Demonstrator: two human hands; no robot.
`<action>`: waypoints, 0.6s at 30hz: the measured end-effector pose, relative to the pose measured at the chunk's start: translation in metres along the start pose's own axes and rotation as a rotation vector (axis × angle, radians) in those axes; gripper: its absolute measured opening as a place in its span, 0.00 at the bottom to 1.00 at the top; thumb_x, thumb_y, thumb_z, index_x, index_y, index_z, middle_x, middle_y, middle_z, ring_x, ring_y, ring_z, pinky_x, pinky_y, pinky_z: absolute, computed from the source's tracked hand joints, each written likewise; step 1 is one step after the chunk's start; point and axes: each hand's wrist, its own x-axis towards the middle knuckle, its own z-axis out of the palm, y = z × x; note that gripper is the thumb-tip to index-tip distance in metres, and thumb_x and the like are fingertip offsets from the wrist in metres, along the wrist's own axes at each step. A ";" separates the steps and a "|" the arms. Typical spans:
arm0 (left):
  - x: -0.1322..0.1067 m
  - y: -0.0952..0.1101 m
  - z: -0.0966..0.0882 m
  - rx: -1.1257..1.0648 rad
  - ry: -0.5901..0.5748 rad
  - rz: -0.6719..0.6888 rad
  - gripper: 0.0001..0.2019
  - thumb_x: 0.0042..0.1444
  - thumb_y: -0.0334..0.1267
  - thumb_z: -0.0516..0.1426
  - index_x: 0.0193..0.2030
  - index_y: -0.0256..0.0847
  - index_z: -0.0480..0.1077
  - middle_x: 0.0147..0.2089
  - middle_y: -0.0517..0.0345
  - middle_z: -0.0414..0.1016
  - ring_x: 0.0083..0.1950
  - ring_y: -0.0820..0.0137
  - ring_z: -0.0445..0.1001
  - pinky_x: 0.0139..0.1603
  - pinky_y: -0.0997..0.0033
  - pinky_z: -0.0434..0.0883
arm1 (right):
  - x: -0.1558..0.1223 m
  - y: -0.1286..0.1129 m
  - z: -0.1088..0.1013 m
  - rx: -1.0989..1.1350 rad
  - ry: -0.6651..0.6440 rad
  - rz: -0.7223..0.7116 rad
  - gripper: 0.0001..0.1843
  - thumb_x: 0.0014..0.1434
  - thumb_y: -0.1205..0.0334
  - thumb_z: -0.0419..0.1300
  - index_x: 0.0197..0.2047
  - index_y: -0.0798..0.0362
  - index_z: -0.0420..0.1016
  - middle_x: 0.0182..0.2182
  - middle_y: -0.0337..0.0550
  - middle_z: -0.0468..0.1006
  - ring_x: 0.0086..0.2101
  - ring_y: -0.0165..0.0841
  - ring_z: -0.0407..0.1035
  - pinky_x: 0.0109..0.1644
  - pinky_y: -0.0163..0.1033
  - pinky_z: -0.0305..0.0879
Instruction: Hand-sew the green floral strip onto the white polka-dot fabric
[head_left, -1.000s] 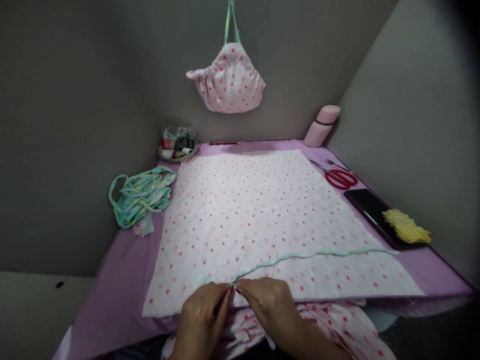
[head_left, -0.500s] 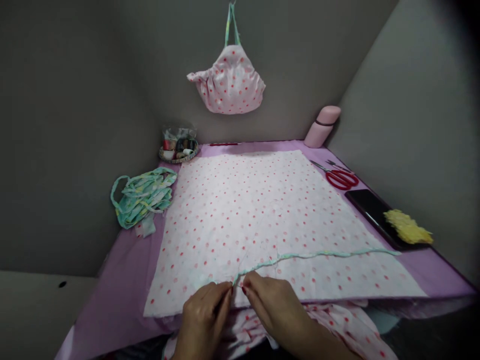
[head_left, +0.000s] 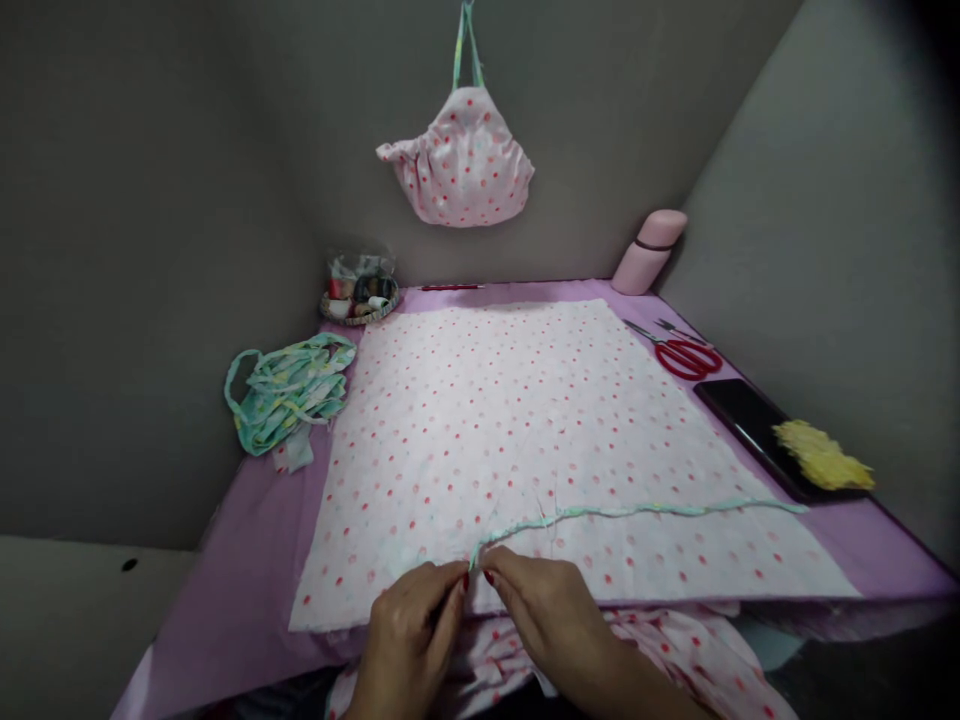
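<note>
Where the counter [head_left: 247, 540] spreads: its purple surface lies beneath the white sheet and shows on the left, right and far sides.
White sheet [head_left: 487, 400]: red-dotted, flat, reaching from the counter's near edge to its far part.
Gathered cloth [head_left: 675, 640]: pink with red dots, bunched below the sheet's near edge.
Right hand [head_left: 555, 605]: just right of the pinch point, thumb and index tips drawn close; whether they hold anything fine, I cannot tell.
Left hand [head_left: 411, 620]: thumb and index clamped on the strip's near left end, so it is the nearer of the two.
Dark phone [head_left: 739, 415]: well to the right, lying near the strip's opposite end.
Green strip [head_left: 637, 509]: narrow, on the sheet's near part; from the left hand its long axis bends far and right, then runs nearly straight across toward the phone.
Gap between fingertips: small, left to right; the strip rises on the far side of it, with the right hand's tips just right of the strip.
</note>
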 end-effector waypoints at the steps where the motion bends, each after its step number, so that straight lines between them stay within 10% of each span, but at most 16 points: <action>1: 0.001 0.000 0.000 -0.032 0.016 -0.024 0.10 0.59 0.32 0.52 0.42 0.41 0.74 0.34 0.56 0.80 0.35 0.71 0.78 0.36 0.76 0.73 | 0.000 0.000 0.000 0.025 0.008 -0.007 0.17 0.64 0.65 0.41 0.38 0.53 0.71 0.24 0.42 0.75 0.27 0.31 0.71 0.32 0.32 0.64; 18: 0.016 0.007 -0.008 -0.278 -0.086 -0.327 0.11 0.57 0.37 0.52 0.36 0.41 0.77 0.26 0.61 0.77 0.29 0.71 0.73 0.30 0.77 0.69 | 0.004 0.003 -0.009 0.294 -0.006 0.008 0.15 0.62 0.64 0.47 0.37 0.51 0.75 0.29 0.39 0.78 0.30 0.31 0.72 0.35 0.32 0.63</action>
